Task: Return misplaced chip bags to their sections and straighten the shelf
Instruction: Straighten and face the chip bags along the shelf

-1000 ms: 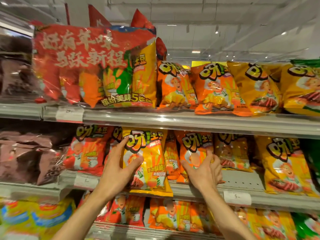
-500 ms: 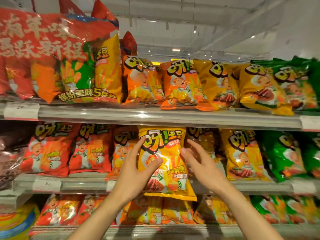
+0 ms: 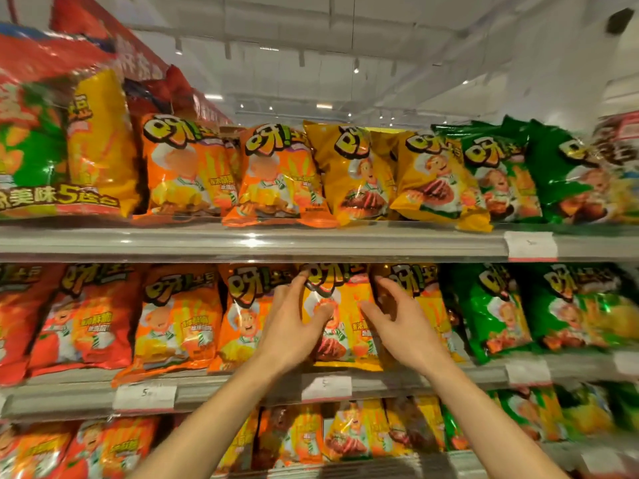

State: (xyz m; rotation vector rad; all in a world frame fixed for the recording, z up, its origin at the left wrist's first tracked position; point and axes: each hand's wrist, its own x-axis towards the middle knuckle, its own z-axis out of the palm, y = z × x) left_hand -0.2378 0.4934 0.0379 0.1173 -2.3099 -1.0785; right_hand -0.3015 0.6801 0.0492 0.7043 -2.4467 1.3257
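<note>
A yellow chip bag (image 3: 349,319) stands upright at the front of the middle shelf (image 3: 242,388), between orange bags (image 3: 242,316) on its left and more yellow bags (image 3: 425,305) on its right. My left hand (image 3: 294,326) grips the yellow bag's left edge, fingers up at its top corner and thumb across its front. My right hand (image 3: 401,323) is open at the bag's right edge, fingers spread against the yellow bags behind. Red bags (image 3: 79,319) fill the shelf's left part and green bags (image 3: 501,312) the right.
The top shelf (image 3: 311,242) carries a big multi-pack (image 3: 62,150), then orange, yellow and green bags in rows. The bottom shelf holds the same colours. White price tags (image 3: 326,387) hang on the shelf rails. The view is motion-blurred at the edges.
The yellow bag has travelled right with my left hand, from the orange section to the yellow one. My right hand let go of an orange bag and now spreads at the yellow bag's right edge.
</note>
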